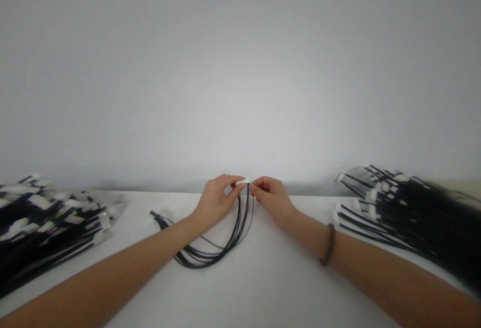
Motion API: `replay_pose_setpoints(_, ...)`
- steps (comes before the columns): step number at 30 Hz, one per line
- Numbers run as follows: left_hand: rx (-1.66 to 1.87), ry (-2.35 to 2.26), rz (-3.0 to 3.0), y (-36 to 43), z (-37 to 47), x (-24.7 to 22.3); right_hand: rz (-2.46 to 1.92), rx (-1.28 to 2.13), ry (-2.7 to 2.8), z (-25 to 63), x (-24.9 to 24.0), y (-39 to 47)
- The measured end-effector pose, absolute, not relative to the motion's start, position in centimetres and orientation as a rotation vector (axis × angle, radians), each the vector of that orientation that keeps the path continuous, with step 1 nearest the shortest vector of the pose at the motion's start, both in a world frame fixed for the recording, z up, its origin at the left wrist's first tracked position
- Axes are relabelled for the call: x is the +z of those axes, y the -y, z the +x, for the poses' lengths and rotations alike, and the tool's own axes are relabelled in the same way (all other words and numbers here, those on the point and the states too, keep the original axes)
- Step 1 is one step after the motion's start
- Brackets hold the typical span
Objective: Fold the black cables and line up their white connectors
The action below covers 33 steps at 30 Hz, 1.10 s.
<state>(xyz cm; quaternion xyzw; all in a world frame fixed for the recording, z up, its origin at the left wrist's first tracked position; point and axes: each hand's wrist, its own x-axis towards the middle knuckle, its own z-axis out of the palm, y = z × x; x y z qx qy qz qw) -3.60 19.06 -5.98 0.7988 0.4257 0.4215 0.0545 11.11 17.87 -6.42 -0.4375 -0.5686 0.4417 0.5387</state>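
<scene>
My left hand (220,195) pinches a small white connector (243,181) between thumb and fingertips, near the middle of the view. Several thin black wires (235,237) hang from that connector and curve down and to the left over the white table, passing under my left forearm. Their far end shows as a dark bundle tip (156,216) left of that arm. At the connector's right side, my right hand (271,198) has thumb and finger closed on a single thin wire (252,217). The exact spot where its fingertips meet the wire is too small to make out.
A big pile of black cables with white connectors (41,217) lies at the left. Another pile of black cables (413,217) with white ends lies at the right. The white table (263,278) ends at a plain pale wall (240,77). A dark bracelet (329,244) circles my right wrist.
</scene>
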Motion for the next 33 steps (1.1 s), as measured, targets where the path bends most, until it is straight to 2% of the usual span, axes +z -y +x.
replay_pose_setpoints(11, 1.349, -1.369, 2.424, -18.86, -3.57, -5.94, -1.001, 1.026, 1.437, 10.99, -6.1, -17.83)
replay_pose_setpoints(19, 1.191, -1.274, 2.466, -19.06, -3.59, -5.92, -1.073, 0.976, 1.41, 11.15, -6.55, -17.81)
replay_pose_setpoints(28, 1.309, -1.349, 2.481, -18.79, -3.56, -5.89, -1.027, 1.025, 1.435, 11.11, -6.14, -17.78)
replay_pose_setpoints(33, 1.245, -1.303, 2.427, -19.0, -3.62, -5.9, -1.074, 1.012, 1.401, 11.11, -6.23, -17.74)
